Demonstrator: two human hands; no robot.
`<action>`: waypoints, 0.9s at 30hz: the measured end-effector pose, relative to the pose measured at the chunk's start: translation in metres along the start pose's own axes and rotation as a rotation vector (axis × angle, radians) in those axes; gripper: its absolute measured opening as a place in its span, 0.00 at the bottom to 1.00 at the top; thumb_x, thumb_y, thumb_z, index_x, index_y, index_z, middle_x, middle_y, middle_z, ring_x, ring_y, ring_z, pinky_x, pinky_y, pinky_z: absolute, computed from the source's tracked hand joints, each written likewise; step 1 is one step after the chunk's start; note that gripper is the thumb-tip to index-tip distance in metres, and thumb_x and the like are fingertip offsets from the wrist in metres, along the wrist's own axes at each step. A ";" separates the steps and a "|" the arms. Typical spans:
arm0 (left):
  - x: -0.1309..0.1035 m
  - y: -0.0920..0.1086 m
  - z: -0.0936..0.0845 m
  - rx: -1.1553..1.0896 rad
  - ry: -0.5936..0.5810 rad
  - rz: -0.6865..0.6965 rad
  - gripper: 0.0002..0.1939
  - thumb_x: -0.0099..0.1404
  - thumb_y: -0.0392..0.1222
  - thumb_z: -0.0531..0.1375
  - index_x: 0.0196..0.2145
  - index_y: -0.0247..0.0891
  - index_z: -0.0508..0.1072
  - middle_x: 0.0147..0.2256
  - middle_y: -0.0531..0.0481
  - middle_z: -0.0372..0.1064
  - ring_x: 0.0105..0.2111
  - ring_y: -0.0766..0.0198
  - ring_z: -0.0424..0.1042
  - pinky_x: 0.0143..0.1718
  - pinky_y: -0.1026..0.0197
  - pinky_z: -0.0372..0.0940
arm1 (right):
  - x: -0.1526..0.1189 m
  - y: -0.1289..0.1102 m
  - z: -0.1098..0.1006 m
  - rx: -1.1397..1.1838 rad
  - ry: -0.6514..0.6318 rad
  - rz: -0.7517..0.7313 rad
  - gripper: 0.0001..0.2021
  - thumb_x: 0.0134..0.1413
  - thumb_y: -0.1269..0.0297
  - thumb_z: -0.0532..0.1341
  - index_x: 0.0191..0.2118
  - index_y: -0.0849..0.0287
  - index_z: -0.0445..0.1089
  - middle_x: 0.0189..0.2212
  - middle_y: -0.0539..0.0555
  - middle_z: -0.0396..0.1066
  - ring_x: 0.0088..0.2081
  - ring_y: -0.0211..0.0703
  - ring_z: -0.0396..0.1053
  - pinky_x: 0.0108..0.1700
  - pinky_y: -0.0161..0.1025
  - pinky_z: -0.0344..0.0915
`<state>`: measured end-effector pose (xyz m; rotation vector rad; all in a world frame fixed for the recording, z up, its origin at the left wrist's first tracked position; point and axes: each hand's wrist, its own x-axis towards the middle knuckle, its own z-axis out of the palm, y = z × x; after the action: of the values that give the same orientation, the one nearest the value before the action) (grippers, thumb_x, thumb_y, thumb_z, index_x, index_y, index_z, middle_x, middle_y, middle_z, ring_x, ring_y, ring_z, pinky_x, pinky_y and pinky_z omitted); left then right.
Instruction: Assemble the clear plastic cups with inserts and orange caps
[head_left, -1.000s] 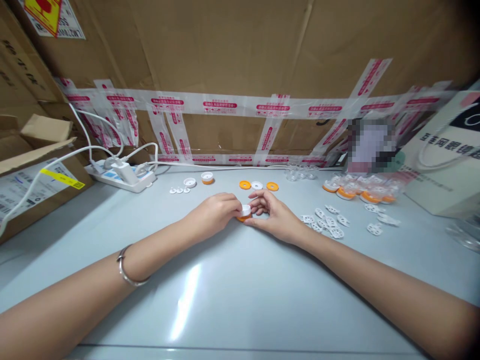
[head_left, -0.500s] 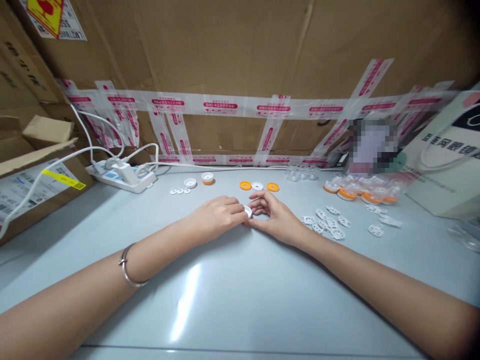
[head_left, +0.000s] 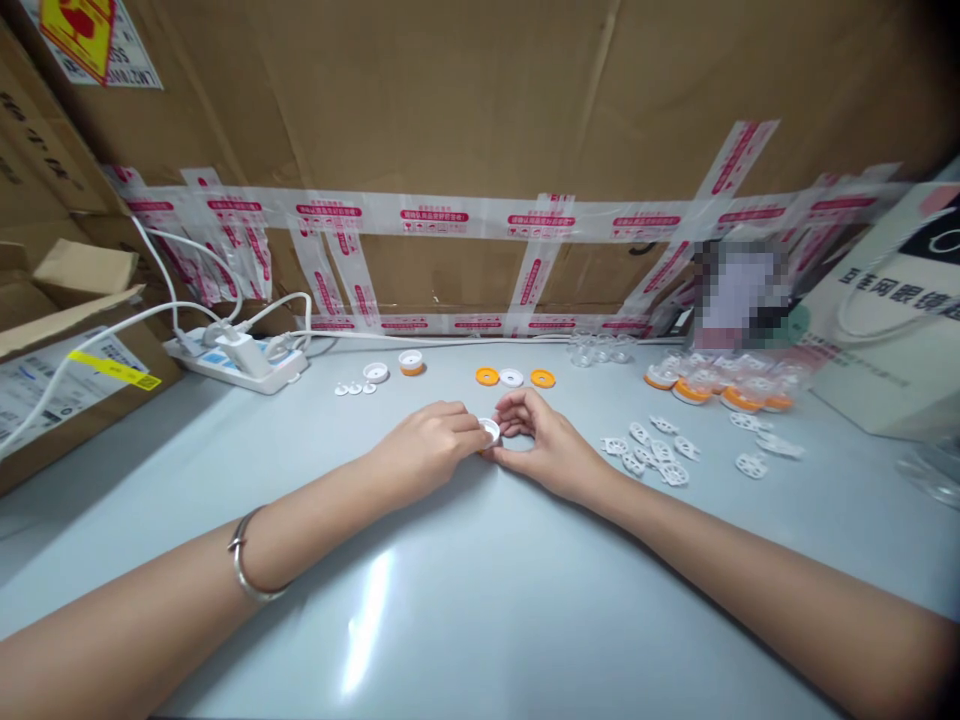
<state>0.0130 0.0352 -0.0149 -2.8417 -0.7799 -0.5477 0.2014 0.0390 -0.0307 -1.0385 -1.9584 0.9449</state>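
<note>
My left hand is closed on the left edge of a white round cap, which has a trace of orange beneath it. On the cap's right side is my right hand, its fingers curled and its thumb stretched to the cap's lower edge. Behind the hands, a white ring lies between an orange ring and another orange ring. Further left sit a white cup, a white-and-orange cap and small white discs.
Several white perforated pieces lie right of my right hand, before orange-and-white parts with clear covers. Clear pieces rest near the cardboard wall. A power strip and open carton are left, a paper bag right.
The cap between my hands shows more of its white inside, with orange now visible below. The whole view has shifted slightly; the other parts lie as before.
</note>
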 end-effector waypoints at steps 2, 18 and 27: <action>0.000 -0.002 0.000 -0.014 -0.007 0.018 0.14 0.64 0.28 0.48 0.37 0.34 0.73 0.32 0.46 0.72 0.32 0.62 0.66 0.35 0.60 0.61 | 0.000 -0.001 0.000 -0.034 -0.005 -0.018 0.18 0.42 0.69 0.63 0.38 0.56 0.55 0.35 0.52 0.65 0.36 0.39 0.66 0.41 0.41 0.66; -0.007 -0.009 -0.011 -0.119 -0.054 0.059 0.15 0.65 0.30 0.49 0.42 0.40 0.73 0.41 0.47 0.72 0.36 0.62 0.67 0.38 0.59 0.61 | -0.002 0.000 -0.003 0.078 -0.082 0.038 0.17 0.42 0.67 0.65 0.37 0.55 0.57 0.34 0.50 0.66 0.38 0.40 0.67 0.45 0.43 0.66; -0.015 -0.001 -0.019 -0.117 -0.026 0.002 0.15 0.66 0.32 0.49 0.43 0.42 0.72 0.41 0.48 0.71 0.37 0.63 0.67 0.41 0.57 0.58 | 0.000 -0.048 -0.090 -0.418 -0.122 0.110 0.06 0.50 0.61 0.58 0.31 0.56 0.68 0.34 0.52 0.72 0.38 0.44 0.69 0.43 0.41 0.63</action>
<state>-0.0051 0.0247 -0.0031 -2.9619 -0.7734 -0.5748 0.2597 0.0433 0.0529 -1.3587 -2.2794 0.6810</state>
